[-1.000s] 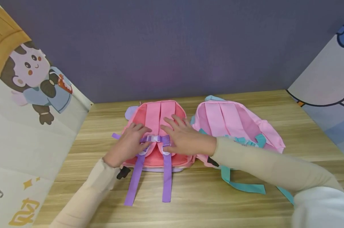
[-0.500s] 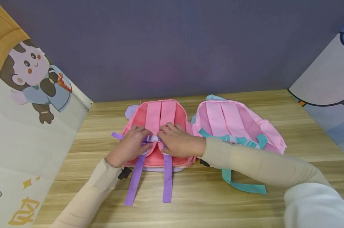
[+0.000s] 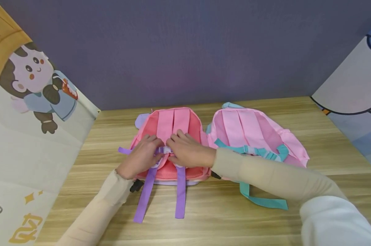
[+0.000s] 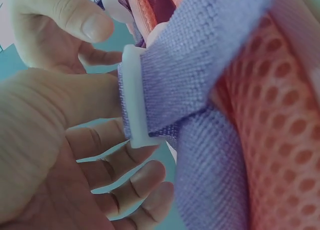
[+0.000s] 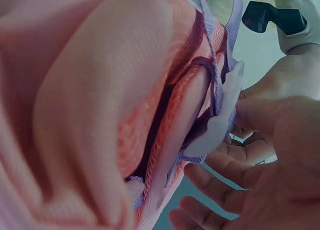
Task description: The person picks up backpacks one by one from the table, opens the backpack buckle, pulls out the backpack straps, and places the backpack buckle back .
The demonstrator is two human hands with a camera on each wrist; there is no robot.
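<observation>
A coral-pink backpack (image 3: 165,126) lies back-side up on the wooden table, its two purple straps (image 3: 180,193) hanging toward the front. Across its middle runs a purple cross strap (image 4: 190,59) joined by a white buckle (image 5: 220,115). My left hand (image 3: 142,153) pinches the cross strap by its white slider (image 4: 137,97), thumb on one side and fingers on the other. From the right, my right hand (image 3: 188,150) holds the buckle's other end between thumb and fingers; other fingers stay loosely curled below. In the head view both hands partly cover the buckle.
A light-pink backpack (image 3: 243,126) with a teal buckled strap (image 3: 259,152) lies against the coral one's right side. My right forearm passes over its lower part. Behind the table (image 3: 222,218) rises a dark panel (image 3: 203,51); cartoon-printed walls flank both sides.
My right hand, spread over the backpack a second ago, has moved left and closed on the buckle beside my left hand. The left hand has stayed nearly in place.
</observation>
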